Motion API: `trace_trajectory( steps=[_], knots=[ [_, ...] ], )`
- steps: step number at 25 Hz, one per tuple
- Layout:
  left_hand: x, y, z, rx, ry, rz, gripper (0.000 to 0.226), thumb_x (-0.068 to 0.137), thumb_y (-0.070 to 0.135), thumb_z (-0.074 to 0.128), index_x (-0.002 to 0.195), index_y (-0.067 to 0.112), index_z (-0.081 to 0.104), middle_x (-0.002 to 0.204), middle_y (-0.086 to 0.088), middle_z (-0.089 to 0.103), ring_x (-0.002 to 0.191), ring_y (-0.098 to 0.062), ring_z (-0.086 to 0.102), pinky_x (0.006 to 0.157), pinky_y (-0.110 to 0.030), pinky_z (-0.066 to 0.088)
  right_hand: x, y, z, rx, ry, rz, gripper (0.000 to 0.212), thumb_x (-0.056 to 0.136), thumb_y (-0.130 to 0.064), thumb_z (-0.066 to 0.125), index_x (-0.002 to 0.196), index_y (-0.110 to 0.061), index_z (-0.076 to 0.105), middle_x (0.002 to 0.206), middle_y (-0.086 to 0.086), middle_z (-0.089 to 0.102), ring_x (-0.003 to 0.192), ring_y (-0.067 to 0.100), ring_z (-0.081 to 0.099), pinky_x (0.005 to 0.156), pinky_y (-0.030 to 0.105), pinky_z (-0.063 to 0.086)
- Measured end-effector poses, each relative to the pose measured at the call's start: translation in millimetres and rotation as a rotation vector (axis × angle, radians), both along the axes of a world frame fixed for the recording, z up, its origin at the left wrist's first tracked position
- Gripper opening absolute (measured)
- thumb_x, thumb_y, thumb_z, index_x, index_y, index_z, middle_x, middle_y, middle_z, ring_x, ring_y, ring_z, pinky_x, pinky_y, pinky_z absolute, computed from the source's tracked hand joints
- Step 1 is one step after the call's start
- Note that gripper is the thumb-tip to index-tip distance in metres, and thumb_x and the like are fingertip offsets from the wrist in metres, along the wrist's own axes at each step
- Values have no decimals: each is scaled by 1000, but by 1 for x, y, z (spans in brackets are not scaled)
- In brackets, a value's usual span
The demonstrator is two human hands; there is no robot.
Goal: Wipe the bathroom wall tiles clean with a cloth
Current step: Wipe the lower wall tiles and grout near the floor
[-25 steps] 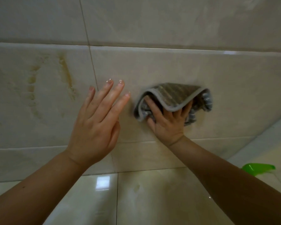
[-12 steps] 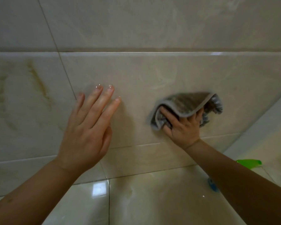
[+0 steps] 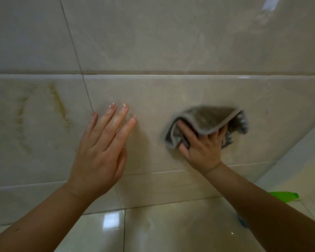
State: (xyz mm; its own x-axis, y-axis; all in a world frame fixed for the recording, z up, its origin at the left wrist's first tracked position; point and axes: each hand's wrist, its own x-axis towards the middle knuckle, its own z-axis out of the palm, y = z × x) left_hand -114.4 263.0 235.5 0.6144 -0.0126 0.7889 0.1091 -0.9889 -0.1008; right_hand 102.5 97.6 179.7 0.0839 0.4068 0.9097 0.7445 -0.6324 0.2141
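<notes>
With our right hand (image 3: 202,150) pressing spread fingers into the bunched cloth (image 3: 207,120) on the tile (image 3: 153,95), right of our flat, straight-fingered left hand (image 3: 102,150), we should press evenly and sweep left toward the yellow stain (image 3: 59,108).

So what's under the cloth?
Fingers of the right hand sit under the cloth flap, pressing it to the wall tile. The tile patch behind is covered; dirt there cannot be seen.
</notes>
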Motion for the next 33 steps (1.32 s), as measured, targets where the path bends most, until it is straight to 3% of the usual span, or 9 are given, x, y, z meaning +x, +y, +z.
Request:
trace_trajectory(
  steps=[3,6,10,16,18,22,25,28,33],
  knots=[
    [-2,1,2,-14,-21,7,59,86,-4,52,144,0,43,154,-20,36,147,-35,29,120,-58,20,-34,52,54,288,135,-1,52,95,-52,34,145,-40,31,142,7,32,133,40,28,112,66,8],
    [-1,2,1,-18,-41,11,61,87,-3,51,146,0,38,155,-19,34,148,-34,27,120,-57,21,-50,69,45,85,20,120,53,89,-52,50,140,-40,37,142,5,31,137,35,21,115,64,6],
    [4,-6,-10,-13,-26,-7,61,87,-3,51,146,2,38,155,-17,34,148,-33,28,120,-56,21,-15,23,-18,-105,-115,165,46,81,-46,60,126,-44,60,131,4,43,121,31,42,117,57,11],
    [19,-16,-15,-23,-24,-64,60,89,-3,49,147,3,37,154,-17,36,148,-32,28,119,-57,22,39,-34,-27,53,-25,16,62,92,-55,41,150,-46,20,141,8,34,130,37,31,113,61,12],
    [21,-17,-16,-15,-20,-74,60,87,-4,50,146,3,38,154,-17,36,148,-33,28,118,-59,23,53,-48,-17,169,71,-49,57,96,-59,31,149,-44,19,147,10,24,130,41,27,112,60,12],
    [18,-20,-19,8,14,-87,58,86,-4,52,143,0,42,153,-20,37,147,-35,30,117,-60,25,75,-67,4,475,274,-140,52,98,-57,27,143,-32,26,142,30,41,129,43,29,111,48,16],
    [11,-17,-20,21,23,-98,54,88,-3,50,142,-1,44,152,-21,39,146,-36,31,118,-59,24,77,-67,7,679,426,-179,60,96,-45,34,148,-15,34,148,28,35,136,42,31,116,46,11],
    [3,-11,-21,24,17,-82,52,89,-3,48,141,-1,46,151,-21,41,145,-36,33,118,-57,24,87,-72,11,1078,789,-259,76,88,-48,22,147,-2,34,155,20,28,144,33,25,118,43,12],
    [-7,-5,-21,44,38,-96,54,88,-2,49,142,-1,44,153,-20,40,145,-35,33,117,-58,26,71,-77,-11,957,1340,-384,55,104,-25,15,156,-11,3,163,10,-10,149,26,-8,119,38,-5]
  ],
)
